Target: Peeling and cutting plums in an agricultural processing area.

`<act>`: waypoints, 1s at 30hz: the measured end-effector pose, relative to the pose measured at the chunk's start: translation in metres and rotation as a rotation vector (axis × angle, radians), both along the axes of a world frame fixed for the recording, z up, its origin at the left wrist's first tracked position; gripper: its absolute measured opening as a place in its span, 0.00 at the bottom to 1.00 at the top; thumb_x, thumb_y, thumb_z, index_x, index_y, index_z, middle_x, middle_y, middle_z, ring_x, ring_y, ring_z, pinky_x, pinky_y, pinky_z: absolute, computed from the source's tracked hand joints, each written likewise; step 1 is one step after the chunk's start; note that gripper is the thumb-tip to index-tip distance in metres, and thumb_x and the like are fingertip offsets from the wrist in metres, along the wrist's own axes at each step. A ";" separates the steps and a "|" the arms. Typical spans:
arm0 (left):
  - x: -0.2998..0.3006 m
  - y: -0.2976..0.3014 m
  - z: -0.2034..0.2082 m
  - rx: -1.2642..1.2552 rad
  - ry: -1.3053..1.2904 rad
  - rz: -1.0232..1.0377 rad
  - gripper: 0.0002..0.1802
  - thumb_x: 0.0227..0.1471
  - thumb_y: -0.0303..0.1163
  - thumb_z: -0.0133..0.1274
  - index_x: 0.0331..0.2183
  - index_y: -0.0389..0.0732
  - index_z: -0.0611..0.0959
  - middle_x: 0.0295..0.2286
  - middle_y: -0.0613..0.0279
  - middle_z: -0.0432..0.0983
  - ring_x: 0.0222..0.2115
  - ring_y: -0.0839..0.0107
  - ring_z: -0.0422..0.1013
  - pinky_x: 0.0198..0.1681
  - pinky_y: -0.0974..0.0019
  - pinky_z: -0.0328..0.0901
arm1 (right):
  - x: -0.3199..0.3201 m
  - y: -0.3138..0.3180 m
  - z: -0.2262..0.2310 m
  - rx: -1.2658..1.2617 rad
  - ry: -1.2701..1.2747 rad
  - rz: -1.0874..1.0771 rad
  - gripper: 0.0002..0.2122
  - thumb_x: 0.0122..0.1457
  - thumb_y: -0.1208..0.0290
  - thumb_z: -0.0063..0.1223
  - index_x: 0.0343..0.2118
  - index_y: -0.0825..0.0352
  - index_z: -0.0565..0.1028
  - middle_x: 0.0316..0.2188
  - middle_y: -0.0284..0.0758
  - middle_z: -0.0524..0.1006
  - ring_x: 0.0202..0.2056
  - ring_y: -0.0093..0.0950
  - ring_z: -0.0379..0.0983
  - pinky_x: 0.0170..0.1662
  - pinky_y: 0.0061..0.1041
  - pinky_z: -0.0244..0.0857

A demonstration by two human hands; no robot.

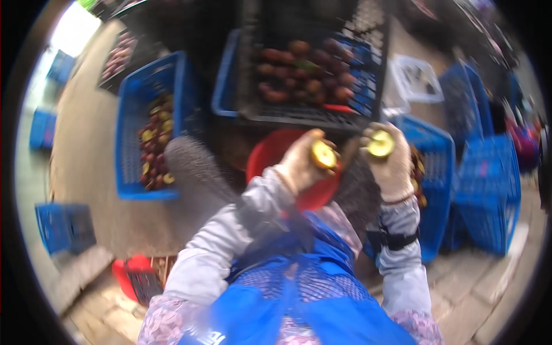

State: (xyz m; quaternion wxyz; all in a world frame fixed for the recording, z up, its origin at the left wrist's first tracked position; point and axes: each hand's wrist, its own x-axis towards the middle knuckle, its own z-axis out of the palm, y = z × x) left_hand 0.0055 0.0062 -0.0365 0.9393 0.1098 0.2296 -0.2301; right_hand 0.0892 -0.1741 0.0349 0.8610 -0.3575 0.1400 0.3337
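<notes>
Both my hands wear pale knitted gloves and are raised over a red basin (pixel 266 150) between my knees. In my left hand (pixel 298 167) is a plum half (pixel 324 154), its yellow cut face turned up. My right hand (pixel 391 172) grips another plum half (pixel 380 144), cut face up as well, with a greenish rim. The two halves are apart. Just beyond my hands, a black crate (pixel 299 118) holds several whole dark red plums (pixel 305 72). A slim red object (pixel 339 108) lies at its near edge; blur hides what it is.
To the left, a blue crate (pixel 122 144) holds cut plums (pixel 155 144). Another blue crate (pixel 440 195) with fruit stands right of my right hand. Farther right are stacked blue crates (pixel 489 184) and a white plastic basket (pixel 417 80). A red container (pixel 138 279) sits low at left.
</notes>
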 end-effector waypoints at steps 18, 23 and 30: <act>0.021 -0.042 0.000 -0.174 -0.334 -0.179 0.43 0.49 0.66 0.36 0.50 0.37 0.67 0.46 0.51 0.67 0.45 0.59 0.67 0.48 0.57 0.63 | -0.036 0.003 0.029 -1.071 -1.521 0.474 0.22 0.43 0.74 0.57 0.45 0.67 0.68 0.40 0.43 0.71 0.44 0.39 0.69 0.47 0.30 0.63; 0.043 -0.027 0.007 0.080 -0.270 -0.295 0.29 0.54 0.53 0.42 0.47 0.38 0.71 0.43 0.46 0.69 0.41 0.49 0.68 0.44 0.49 0.64 | -0.045 -0.097 0.063 -2.047 -1.342 0.299 0.19 0.37 0.68 0.58 0.35 0.66 0.73 0.34 0.40 0.73 0.35 0.39 0.71 0.38 0.33 0.66; 0.092 0.076 0.027 0.275 -0.217 0.191 0.17 0.52 0.44 0.47 0.38 0.41 0.75 0.33 0.55 0.74 0.33 0.58 0.72 0.36 0.56 0.67 | 0.048 0.001 0.026 -1.466 -1.718 0.330 0.07 0.48 0.69 0.50 0.27 0.67 0.73 0.27 0.43 0.74 0.31 0.40 0.72 0.34 0.35 0.66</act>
